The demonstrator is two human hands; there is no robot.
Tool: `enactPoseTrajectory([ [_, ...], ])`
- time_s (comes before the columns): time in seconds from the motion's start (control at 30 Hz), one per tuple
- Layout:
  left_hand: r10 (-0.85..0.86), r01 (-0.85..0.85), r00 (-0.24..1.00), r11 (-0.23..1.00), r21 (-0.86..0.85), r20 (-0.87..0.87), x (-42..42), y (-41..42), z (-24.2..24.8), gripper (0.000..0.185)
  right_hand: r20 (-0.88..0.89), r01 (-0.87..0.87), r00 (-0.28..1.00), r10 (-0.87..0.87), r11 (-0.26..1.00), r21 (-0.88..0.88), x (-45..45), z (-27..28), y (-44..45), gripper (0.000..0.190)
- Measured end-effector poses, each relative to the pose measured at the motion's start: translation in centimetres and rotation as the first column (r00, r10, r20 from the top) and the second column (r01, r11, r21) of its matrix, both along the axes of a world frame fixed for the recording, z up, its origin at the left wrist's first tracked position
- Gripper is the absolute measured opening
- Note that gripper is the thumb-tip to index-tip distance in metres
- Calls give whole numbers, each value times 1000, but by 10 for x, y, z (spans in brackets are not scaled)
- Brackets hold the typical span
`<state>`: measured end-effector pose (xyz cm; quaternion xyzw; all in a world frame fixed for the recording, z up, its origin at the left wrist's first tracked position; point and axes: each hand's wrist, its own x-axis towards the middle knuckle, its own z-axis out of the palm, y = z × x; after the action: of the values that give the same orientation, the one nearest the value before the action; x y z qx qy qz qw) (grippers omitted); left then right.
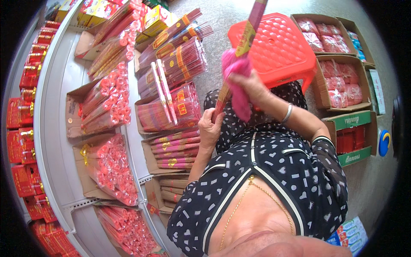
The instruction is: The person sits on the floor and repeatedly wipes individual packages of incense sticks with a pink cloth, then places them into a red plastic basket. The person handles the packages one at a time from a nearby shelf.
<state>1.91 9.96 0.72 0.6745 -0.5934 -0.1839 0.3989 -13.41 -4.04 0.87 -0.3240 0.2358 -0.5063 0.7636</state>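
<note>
A long, narrow packet (246, 41) with a yellow and dark pink wrapper, apparently incense sticks, slants upward before my body. My left hand (209, 128) grips its lower end near my lap. Further up, my right hand (252, 85) clasps a bright pink cloth (236, 62) wrapped against the packet. Part of the cloth hangs below my fingers. Beyond the packet stands a red plastic stool (279, 48) with a dimpled seat.
On my left, a metal shelf (59, 180) bears cardboard boxes of incense bundles (179, 64) and clear-wrapped bundles (109, 102) with red ends. Red packages (21, 144) line the far left. Open cartons (321, 86) of pink packs and a green-edged carton (353, 159) stand on the right.
</note>
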Motion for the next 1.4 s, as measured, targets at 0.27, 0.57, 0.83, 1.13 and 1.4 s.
enactPoseTrajectory([
  [0.27, 46, -46, 999, 994, 95, 3, 28, 71, -57, 21, 27, 513, 857, -515, 844, -157, -81, 15, -114, 31],
  [0.57, 498, -512, 849, 858, 46, 178, 145, -5, -111, 31, -511, 359, 572, -642, 756, -548, -92, -49, -109, 44],
  [0.83, 647, -763, 634, 614, 204, 424, 251, -66, -163, 35, -527, 320, 590, -611, 777, -543, -90, -47, -107, 44],
  [1.13, 758, -852, 464, 524, -5, 459, 280, -11, -190, 39, -522, 313, 600, -606, 779, -543, -83, -51, -112, 41],
  [1.4, 889, -887, 127, -96, 451, 440, 234, 132, -208, 58, -526, 299, 583, -619, 766, -569, -82, -42, -105, 35],
])
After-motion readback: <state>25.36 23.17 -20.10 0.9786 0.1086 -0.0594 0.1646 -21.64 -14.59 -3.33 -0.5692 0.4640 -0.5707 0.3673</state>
